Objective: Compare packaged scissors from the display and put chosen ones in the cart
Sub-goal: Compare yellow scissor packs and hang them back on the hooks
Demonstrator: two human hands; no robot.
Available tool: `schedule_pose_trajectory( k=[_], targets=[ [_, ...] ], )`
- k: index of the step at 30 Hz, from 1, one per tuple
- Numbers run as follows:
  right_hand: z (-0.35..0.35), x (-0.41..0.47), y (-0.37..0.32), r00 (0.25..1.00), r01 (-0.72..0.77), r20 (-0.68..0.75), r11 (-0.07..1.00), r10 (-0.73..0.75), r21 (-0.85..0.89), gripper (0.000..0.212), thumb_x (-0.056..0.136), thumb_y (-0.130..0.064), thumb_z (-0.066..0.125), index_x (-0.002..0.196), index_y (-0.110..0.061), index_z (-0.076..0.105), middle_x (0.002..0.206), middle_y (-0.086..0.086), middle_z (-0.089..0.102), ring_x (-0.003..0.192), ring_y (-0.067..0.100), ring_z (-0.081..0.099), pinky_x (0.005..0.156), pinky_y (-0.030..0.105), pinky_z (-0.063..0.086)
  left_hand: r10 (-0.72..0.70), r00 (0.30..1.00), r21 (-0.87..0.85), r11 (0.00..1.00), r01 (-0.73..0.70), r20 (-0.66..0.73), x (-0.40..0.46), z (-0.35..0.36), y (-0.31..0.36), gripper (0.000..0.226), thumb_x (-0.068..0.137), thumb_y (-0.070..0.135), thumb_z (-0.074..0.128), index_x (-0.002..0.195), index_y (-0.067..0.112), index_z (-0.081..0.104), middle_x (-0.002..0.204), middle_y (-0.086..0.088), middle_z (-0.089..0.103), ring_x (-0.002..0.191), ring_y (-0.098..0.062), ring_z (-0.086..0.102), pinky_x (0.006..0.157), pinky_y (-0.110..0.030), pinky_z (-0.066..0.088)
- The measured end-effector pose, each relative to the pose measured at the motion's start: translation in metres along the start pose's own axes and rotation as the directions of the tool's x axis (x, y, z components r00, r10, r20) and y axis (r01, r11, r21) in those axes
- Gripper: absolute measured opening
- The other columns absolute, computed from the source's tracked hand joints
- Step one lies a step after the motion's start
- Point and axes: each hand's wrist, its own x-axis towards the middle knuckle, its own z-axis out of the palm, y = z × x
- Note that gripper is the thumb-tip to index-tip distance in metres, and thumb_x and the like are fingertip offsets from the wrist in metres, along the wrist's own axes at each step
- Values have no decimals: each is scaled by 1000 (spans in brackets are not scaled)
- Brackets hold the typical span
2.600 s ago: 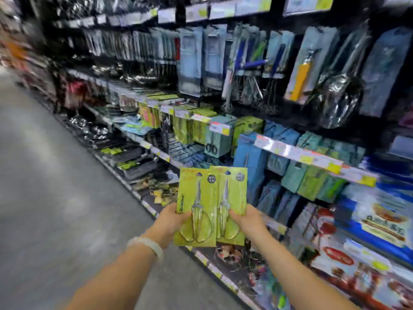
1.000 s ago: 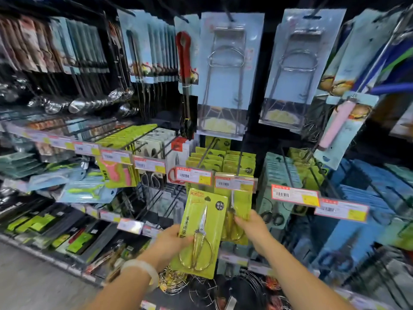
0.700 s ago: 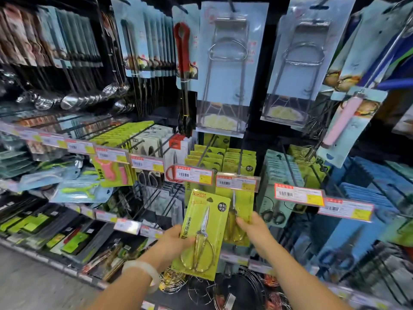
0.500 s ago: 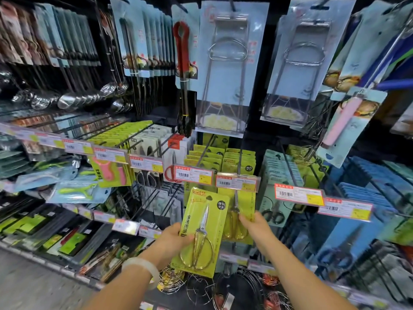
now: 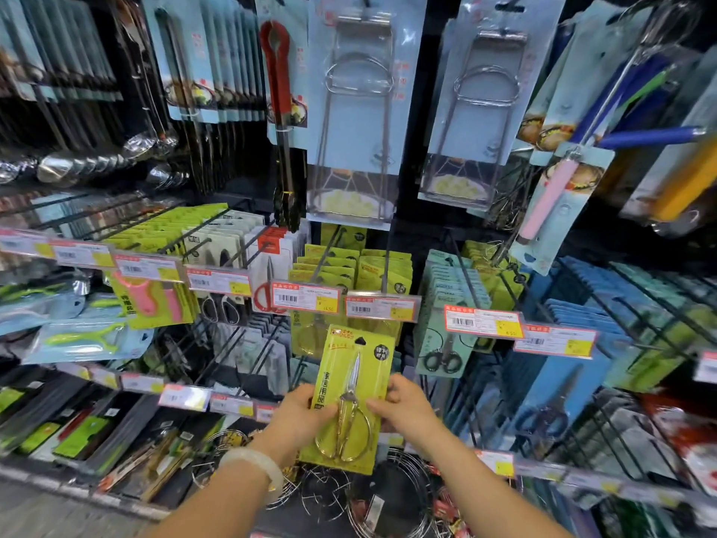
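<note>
Both hands holding one scissors pack (image 5: pixel 351 398) in front of the display, between them, roughly upright and tilting slightly right at the top. Left hand (image 5: pixel 300 417) gripping the pack's left edge, thumb lying across the front near the scissor pivot. Right hand (image 5: pixel 407 411) gripping the right edge, thumb on the front, fingers curling behind the card. Pack is hanging in the air below the price tags (image 5: pixel 382 307), not touching the hooks.

Pack: yellow-green card with a hang hole at the top, a red logo top left, a round dark badge top right, and vertical text down the left side. Scissors inside are gold-handled with big loops and short silver blades pointing up. Matching yellow-green packs (image 5: pixel 361 266) hanging on hooks just above. White bangle (image 5: pixel 258 469) sitting on the left wrist.
</note>
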Motion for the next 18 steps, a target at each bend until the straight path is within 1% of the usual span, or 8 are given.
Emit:
schedule_pose_trajectory(
  k=[3,6,10,12,14,15,16,18],
  targets=[
    [-8,-1,-1,996,48,-77,999,-49,-19,18,89,-4,58,88,-21,51,90,0,65,76,9,61,61,19,51,72,995,84,994,-67,-69,2,10,9,14,87,17,64,97,20,56,101,-1,67,94,-18,65,88,-39,54],
    [-17,1,-10,985,99,-137,994,-104,-44,15,89,-5,58,90,-19,52,94,3,65,79,11,59,61,16,45,125,987,98,989,-115,-102,7,18,20,19,87,18,65,104,13,58,101,-3,68,92,-19,65,84,-36,54],
    [-26,5,-16,978,125,-157,990,-135,-69,19,89,-3,57,84,-20,50,81,-4,61,71,7,56,55,9,41,125,988,107,988,-115,-90,14,24,28,20,88,19,64,107,11,59,97,-2,67,88,-18,64,76,-30,54],
    [-26,6,-13,982,101,-155,992,-111,-71,18,89,-2,57,87,-19,51,81,-4,60,73,8,57,61,12,46,102,992,106,990,-94,-68,18,25,24,22,88,18,64,108,10,62,102,-4,69,91,-19,66,81,-32,54],
    [-25,7,-8,985,69,-152,994,-81,-81,15,89,-3,58,95,-15,52,87,2,63,82,15,60,76,27,54,75,996,115,991,-69,-45,19,25,20,24,87,19,65,110,10,64,105,-5,70,95,-20,66,88,-37,54],
    [-24,8,-5,986,58,-151,995,-70,-86,16,89,-3,58,99,-14,53,91,5,64,86,18,61,83,32,54,61,997,114,992,-57,-38,19,26,18,24,87,19,65,110,11,64,104,-5,70,95,-20,66,89,-39,54],
    [-24,8,-4,986,61,-148,995,-73,-82,17,89,-3,58,101,-14,53,95,6,64,89,18,61,85,33,53,56,998,109,993,-51,-37,20,26,17,24,87,19,65,109,11,64,103,-5,70,93,-20,67,88,-39,54],
    [-24,8,-6,982,92,-160,993,-103,-77,15,89,-4,57,100,-14,52,94,2,63,86,14,59,78,24,51,82,996,108,991,-76,-47,22,26,18,20,88,19,64,106,11,63,101,-4,70,90,-18,67,83,-35,55]
  ],
)
